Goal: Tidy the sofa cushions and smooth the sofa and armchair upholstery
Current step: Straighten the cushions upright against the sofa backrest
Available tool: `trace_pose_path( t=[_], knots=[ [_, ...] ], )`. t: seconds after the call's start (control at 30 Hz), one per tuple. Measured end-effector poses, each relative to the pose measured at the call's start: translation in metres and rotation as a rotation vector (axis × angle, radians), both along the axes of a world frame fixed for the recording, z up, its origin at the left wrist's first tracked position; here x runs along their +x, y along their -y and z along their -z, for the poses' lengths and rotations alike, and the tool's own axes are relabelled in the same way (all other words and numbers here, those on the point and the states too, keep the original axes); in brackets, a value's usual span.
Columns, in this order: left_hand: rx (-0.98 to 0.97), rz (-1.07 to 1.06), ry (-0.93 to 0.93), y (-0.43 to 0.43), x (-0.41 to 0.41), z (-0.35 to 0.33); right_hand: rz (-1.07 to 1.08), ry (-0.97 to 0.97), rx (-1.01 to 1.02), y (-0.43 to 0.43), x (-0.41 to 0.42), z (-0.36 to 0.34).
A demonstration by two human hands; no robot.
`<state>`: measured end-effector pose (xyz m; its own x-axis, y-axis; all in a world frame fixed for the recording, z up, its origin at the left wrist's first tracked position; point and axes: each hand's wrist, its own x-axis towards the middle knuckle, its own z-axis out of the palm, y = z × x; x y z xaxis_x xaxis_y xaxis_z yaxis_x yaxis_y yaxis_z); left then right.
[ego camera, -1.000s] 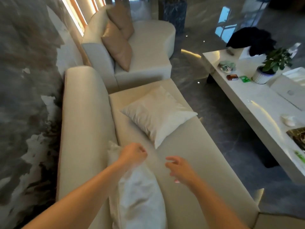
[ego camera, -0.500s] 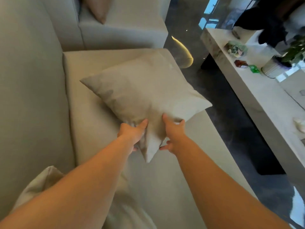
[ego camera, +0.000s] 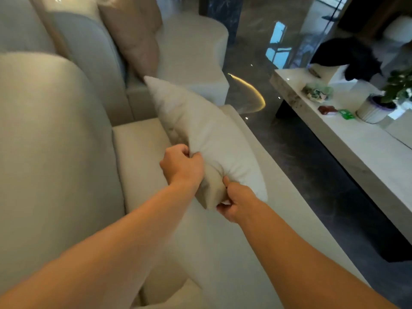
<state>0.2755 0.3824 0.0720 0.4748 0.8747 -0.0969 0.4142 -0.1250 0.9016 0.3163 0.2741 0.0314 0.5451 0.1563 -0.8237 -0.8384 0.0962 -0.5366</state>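
Observation:
A cream cushion (ego camera: 207,134) is tipped up on edge above the cream sofa seat (ego camera: 138,157), its far corner pointing toward the armchair. My left hand (ego camera: 181,167) is clenched on the cushion's near edge from the left. My right hand (ego camera: 236,202) pinches its lower near corner from the right. The sofa backrest (ego camera: 51,152) rises on the left. A second pale cushion (ego camera: 176,293) peeks out under my left forearm at the bottom. The armchair (ego camera: 196,63) beyond holds two tan cushions (ego camera: 136,39) leaning on its back.
A long white marble coffee table (ego camera: 361,152) runs along the right, carrying a potted plant (ego camera: 383,101), a green box (ego camera: 346,114), a red box (ego camera: 327,109) and a small dish (ego camera: 317,92). A black garment (ego camera: 347,56) lies at its far end. Dark glossy floor (ego camera: 289,141) separates sofa and table.
Both hands reached from near the lower cushion to the flat cushion, gripped its near corner, and have now lifted it up on edge off the seat.

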Motion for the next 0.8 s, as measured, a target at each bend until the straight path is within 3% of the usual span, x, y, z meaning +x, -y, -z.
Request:
trace_pose_path(
  t=[0.23, 0.37, 0.5, 0.63, 0.73, 0.8],
  knots=[
    [0.274, -0.033, -0.05, -0.082, -0.032, -0.078, -0.064, -0.103, 0.223, -0.101, -0.048, -0.059],
    [0.268, -0.069, -0.122, -0.128, -0.08, -0.077, -0.169, -0.157, 0.265, -0.141, -0.093, -0.06],
    [0.228, 0.051, -0.136, -0.141, -0.11, -0.069, -0.229, -0.157, 0.243, -0.147, -0.117, -0.059],
    [0.119, 0.062, -0.15, -0.144, -0.12, -0.069, -0.361, -0.029, 0.221, -0.134, -0.131, -0.073],
    [0.168, 0.131, -0.185, -0.135, -0.137, -0.072, -0.773, 0.251, -0.069, -0.093, -0.134, -0.084],
    [0.239, 0.16, -0.217, -0.12, -0.155, -0.074, -0.923, 0.462, -0.24, -0.051, -0.131, -0.087]
  ],
)
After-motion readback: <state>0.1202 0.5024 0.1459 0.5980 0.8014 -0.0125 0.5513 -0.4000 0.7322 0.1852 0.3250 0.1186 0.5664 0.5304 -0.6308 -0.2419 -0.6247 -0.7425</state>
